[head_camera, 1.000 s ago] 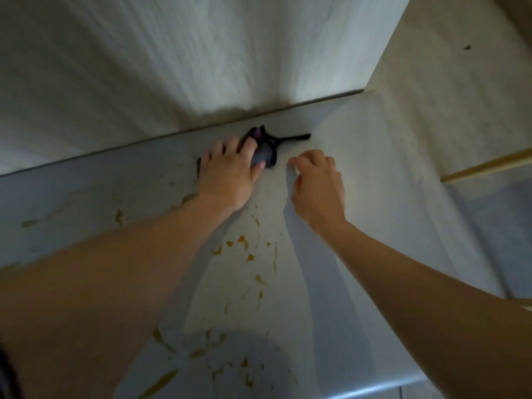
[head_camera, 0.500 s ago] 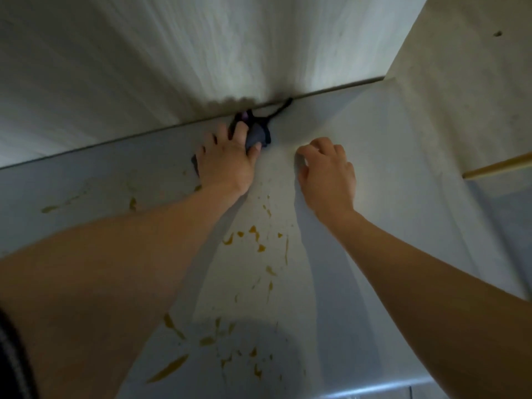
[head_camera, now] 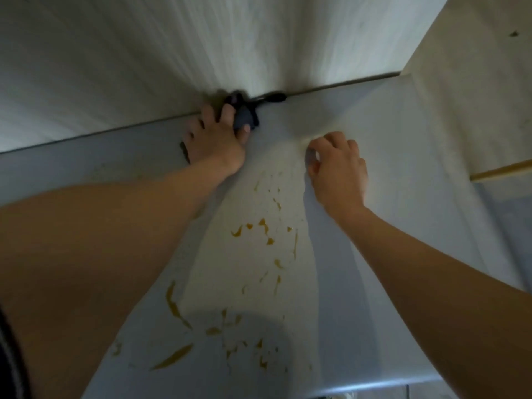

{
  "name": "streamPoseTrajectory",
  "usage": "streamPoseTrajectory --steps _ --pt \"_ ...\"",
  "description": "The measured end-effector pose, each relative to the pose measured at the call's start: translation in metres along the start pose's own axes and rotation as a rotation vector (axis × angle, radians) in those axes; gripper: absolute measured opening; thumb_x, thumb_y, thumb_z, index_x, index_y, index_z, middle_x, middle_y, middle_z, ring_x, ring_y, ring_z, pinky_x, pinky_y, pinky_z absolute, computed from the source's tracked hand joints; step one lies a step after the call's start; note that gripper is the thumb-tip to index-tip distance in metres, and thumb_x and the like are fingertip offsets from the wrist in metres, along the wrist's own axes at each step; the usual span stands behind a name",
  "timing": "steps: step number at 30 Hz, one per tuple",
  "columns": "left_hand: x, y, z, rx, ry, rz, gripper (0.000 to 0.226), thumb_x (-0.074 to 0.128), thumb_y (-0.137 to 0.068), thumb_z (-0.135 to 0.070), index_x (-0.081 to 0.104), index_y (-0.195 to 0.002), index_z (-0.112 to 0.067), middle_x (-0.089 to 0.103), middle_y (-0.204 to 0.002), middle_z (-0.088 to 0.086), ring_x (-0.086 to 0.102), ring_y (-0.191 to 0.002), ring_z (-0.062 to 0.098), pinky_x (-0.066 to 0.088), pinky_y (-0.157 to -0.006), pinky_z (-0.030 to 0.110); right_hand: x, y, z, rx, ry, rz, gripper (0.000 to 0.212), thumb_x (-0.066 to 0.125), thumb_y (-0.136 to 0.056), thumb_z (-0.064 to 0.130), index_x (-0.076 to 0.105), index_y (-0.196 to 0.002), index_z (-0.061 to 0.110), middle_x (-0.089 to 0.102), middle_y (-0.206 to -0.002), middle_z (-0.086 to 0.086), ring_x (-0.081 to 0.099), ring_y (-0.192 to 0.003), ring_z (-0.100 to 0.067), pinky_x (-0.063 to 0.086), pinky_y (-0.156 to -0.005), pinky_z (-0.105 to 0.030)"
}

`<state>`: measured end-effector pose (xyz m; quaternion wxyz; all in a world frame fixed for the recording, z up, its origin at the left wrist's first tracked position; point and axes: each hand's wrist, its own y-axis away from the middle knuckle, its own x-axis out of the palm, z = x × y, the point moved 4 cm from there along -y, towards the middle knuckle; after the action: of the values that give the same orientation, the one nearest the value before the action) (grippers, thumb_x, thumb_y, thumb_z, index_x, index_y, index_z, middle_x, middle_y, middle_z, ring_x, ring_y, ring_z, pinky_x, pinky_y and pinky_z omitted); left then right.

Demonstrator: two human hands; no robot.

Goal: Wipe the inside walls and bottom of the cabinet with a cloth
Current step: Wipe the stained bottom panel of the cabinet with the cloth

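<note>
**Head view: cloth pressed into the back corner of the cabinet floor**

Head camera, looking forward and down into a pale cabinet [head_camera: 431, 145]. Both bare forearms reaching in over the bottom panel [head_camera: 403, 226].

Left hand [head_camera: 214, 145] at the seam where bottom panel meets back wall [head_camera: 201, 47]. Fingers curled over a dark cloth [head_camera: 243, 118], thumb tucked against its near side, fingertips right up at the seam. Cloth bunched under and ahead of the hand, pressed down on the panel and touching the foot of the back wall. A thin dark tail of the cloth [head_camera: 272, 97] lying along the seam to the right of the hand. A sliver of dark fabric also peeping out at the hand's left edge.

Right hand [head_camera: 338, 165] further right, well apart from the cloth, resting on the bottom panel. Fingers bent under, knuckles up, tips against the surface, holding nothing.

Between and below the two hands, a scatter of yellow-brown stains [head_camera: 263, 223] across the panel, with more streaks nearer the front edge [head_camera: 172, 359]. Right side wall [head_camera: 475, 96] rising pale beside the right hand, with a small dark speck [head_camera: 514, 33] high on it. A wooden strip [head_camera: 501, 171] jutting in from the right edge.
</note>
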<state>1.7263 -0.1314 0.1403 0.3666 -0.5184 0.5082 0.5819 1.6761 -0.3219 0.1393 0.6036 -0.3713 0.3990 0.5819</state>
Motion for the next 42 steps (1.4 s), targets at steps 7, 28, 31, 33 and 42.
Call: streamPoseTrajectory --steps 7,28,31,33,42 --pt "0.003 0.02 -0.009 0.44 -0.087 -0.082 0.051 0.026 -0.098 -0.05 0.033 -0.139 -0.021 0.036 -0.136 0.013 0.036 -0.122 0.032 0.031 -0.097 0.04 0.001 0.001 0.0 -0.008 0.025 -0.017 0.018 0.05 -0.093 0.02 0.061 -0.106 0.014 0.054 -0.116 -0.006 0.048 -0.104 -0.028 0.042 -0.078 -0.041" --pt "0.009 0.025 -0.019 0.194 -0.08 -0.134 0.048 0.021 -0.101 -0.042 0.033 -0.14 -0.016 0.042 -0.133 0.019 0.042 -0.119 0.039 0.036 -0.09 0.047 -0.01 0.025 -0.027 0.097 -0.241 -0.084 0.022 0.05 -0.092 0.01 0.067 -0.106 0.012 0.052 -0.109 -0.01 0.047 -0.102 -0.027 0.045 -0.082 -0.039" --pt "0.016 0.047 -0.037 0.089 -0.018 -0.126 0.048 0.023 -0.101 -0.041 0.031 -0.141 -0.016 0.042 -0.133 0.02 0.042 -0.118 0.039 0.035 -0.092 0.046 -0.011 0.03 -0.029 0.122 -0.278 -0.095 0.02 0.05 -0.092 0.009 0.067 -0.103 0.011 0.052 -0.109 -0.009 0.047 -0.103 -0.026 0.044 -0.084 -0.039" --pt "0.024 0.083 -0.052 0.197 -0.051 -0.169 0.046 0.028 -0.099 -0.042 0.042 -0.135 -0.017 0.049 -0.124 0.018 0.049 -0.108 0.037 0.041 -0.082 0.042 -0.015 0.037 -0.032 0.144 -0.277 -0.092 0.021 0.05 -0.091 0.009 0.066 -0.103 0.011 0.052 -0.11 -0.011 0.047 -0.105 -0.028 0.043 -0.084 -0.04" --pt "0.025 0.091 -0.054 0.471 -0.083 -0.144 0.043 0.031 -0.098 -0.044 0.047 -0.128 -0.019 0.051 -0.118 0.016 0.052 -0.103 0.037 0.045 -0.079 0.042 -0.028 0.057 -0.052 0.182 -0.219 -0.031 0.021 0.054 -0.089 0.011 0.064 -0.107 0.01 0.051 -0.116 -0.011 0.045 -0.109 -0.028 0.041 -0.088 -0.039"
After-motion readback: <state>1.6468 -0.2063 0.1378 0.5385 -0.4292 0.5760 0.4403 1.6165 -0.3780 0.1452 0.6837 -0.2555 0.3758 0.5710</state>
